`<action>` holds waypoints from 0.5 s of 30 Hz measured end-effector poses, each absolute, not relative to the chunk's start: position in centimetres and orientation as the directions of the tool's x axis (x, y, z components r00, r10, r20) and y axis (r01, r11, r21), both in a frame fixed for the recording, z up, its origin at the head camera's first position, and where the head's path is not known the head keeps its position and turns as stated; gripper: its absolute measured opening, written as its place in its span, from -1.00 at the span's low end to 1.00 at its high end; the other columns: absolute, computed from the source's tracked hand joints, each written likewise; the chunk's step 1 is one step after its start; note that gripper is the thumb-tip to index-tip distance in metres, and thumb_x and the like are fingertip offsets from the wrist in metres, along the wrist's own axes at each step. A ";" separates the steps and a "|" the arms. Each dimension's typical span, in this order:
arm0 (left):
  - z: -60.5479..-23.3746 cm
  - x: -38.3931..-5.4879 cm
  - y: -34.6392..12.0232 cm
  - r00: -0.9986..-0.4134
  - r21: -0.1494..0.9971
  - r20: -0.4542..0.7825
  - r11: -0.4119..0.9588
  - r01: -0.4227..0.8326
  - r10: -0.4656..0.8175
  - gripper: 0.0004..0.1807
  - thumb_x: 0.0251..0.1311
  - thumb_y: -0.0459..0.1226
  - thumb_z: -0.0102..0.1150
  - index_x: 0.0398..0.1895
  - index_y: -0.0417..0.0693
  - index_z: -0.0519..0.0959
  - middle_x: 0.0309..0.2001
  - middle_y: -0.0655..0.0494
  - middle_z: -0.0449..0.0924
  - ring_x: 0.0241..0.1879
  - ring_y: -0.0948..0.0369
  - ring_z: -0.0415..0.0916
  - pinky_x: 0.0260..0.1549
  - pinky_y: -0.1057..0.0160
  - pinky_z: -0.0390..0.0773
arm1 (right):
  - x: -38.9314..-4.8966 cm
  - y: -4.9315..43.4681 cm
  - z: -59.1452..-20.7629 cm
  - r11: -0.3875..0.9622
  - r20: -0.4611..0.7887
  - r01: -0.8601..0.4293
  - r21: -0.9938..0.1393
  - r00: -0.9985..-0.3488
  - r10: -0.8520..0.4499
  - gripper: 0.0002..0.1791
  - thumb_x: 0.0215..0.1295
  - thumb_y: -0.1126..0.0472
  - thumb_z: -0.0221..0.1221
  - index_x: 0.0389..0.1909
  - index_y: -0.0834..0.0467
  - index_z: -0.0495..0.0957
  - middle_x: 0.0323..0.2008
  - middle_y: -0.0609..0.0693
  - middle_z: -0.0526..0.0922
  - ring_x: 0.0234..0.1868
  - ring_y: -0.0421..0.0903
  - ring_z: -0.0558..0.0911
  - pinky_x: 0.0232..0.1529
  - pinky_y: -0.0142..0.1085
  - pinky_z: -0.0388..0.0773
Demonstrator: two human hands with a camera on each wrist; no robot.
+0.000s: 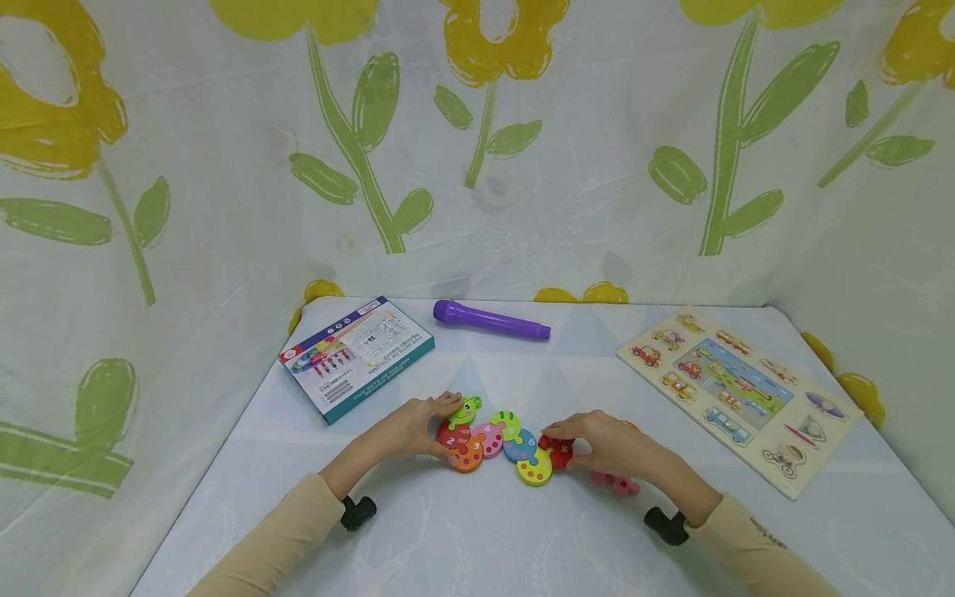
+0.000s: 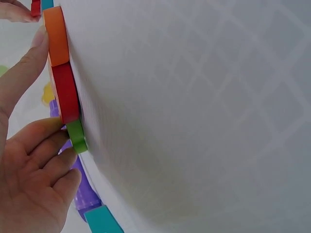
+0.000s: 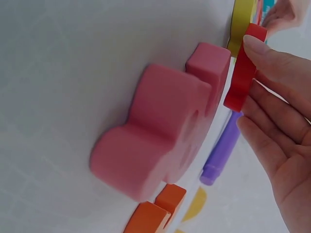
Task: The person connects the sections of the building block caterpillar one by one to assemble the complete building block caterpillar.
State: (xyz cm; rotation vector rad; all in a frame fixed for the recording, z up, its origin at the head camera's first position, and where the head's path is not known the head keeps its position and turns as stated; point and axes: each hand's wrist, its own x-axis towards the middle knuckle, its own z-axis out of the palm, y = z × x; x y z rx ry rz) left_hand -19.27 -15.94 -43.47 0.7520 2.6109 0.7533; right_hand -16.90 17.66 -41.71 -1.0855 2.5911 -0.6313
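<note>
A row of colourful numbered caterpillar puzzle pieces lies mid-table, curving from a green smiling head (image 1: 467, 410) to a red piece (image 1: 559, 453) marked 8. My left hand (image 1: 418, 427) holds the head end. Its thumb is against the orange piece (image 2: 57, 36), its fingertips by the red piece (image 2: 65, 92) and the green head. Between thumb and fingers, my right hand (image 1: 615, 444) pinches the red 8 piece (image 3: 245, 73), beside the yellow piece (image 1: 534, 468). A loose pink piece (image 3: 160, 121) lies under the right hand, with an orange piece (image 3: 148, 218) beyond, mostly hidden in the head view.
At the back left lies a flat box (image 1: 358, 356) with a teal side. A purple toy microphone (image 1: 492, 321) sits at the back middle. On the right is a wooden vehicle puzzle board (image 1: 734, 390). A flower-printed curtain (image 1: 567, 166) surrounds the table (image 1: 477, 547).
</note>
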 end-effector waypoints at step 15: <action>-43.6 -19.2 -15.9 -0.803 0.574 -0.130 0.704 0.418 0.582 -0.05 -0.13 -0.03 0.52 0.38 -0.08 0.33 0.42 0.05 0.20 0.44 0.05 0.04 0.37 -0.05 0.11 | -17.2 17.4 -42.1 0.620 -0.080 -0.646 -0.446 -0.661 -0.746 -0.48 0.08 0.32 0.39 0.12 0.23 0.58 0.07 0.04 0.64 0.08 -0.01 0.59 0.01 -0.22 0.61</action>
